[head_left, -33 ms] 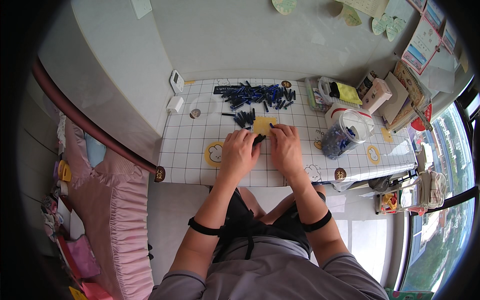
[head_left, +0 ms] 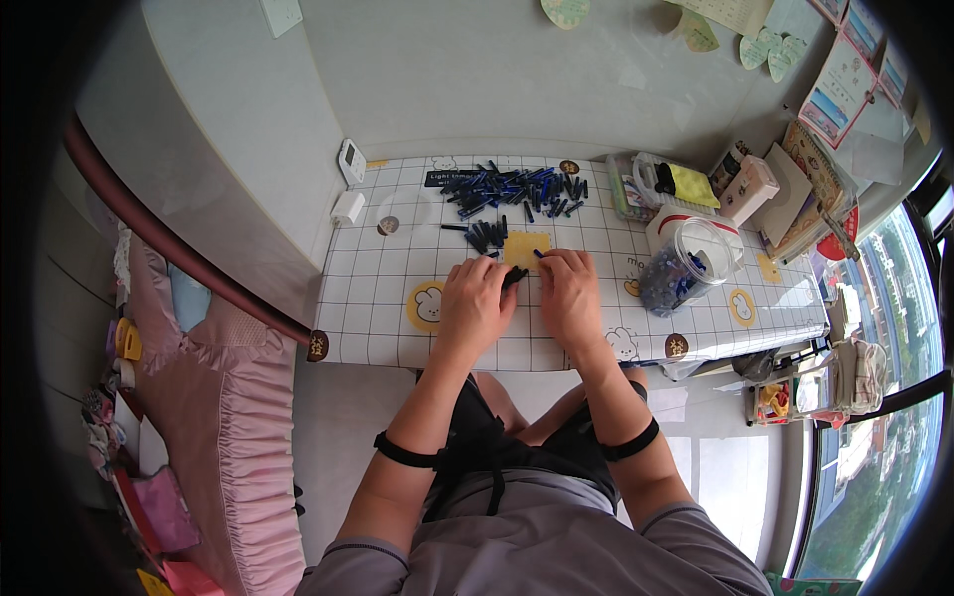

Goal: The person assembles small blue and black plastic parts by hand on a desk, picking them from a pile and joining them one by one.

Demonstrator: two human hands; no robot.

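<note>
My left hand (head_left: 475,300) is closed around a short black tube-like piece (head_left: 515,277), its end poking out past the fingertips. A small dark blue tube, like an ink cartridge (head_left: 540,254), is pinched in my right hand (head_left: 570,298), just to the right. Both hands rest low over the table, a narrow gap apart. Just beyond my left fingers lies a small group of dark tubes (head_left: 485,235). Farther back spreads a large loose pile of blue and black tubes (head_left: 512,189). My fingers hide part of what they hold.
The table's white grid cloth (head_left: 383,288) bears cartoon prints. To the right stands a clear open jar (head_left: 686,270) holding blue pieces. Behind it are boxes, a yellow cloth (head_left: 691,186) and a pink container (head_left: 748,189). A white charger (head_left: 348,208) sits by the left wall.
The blue cartridge-like tube in my right hand has tipped slightly lower, with a small shift of those fingers. My left hand looks unmoved.
</note>
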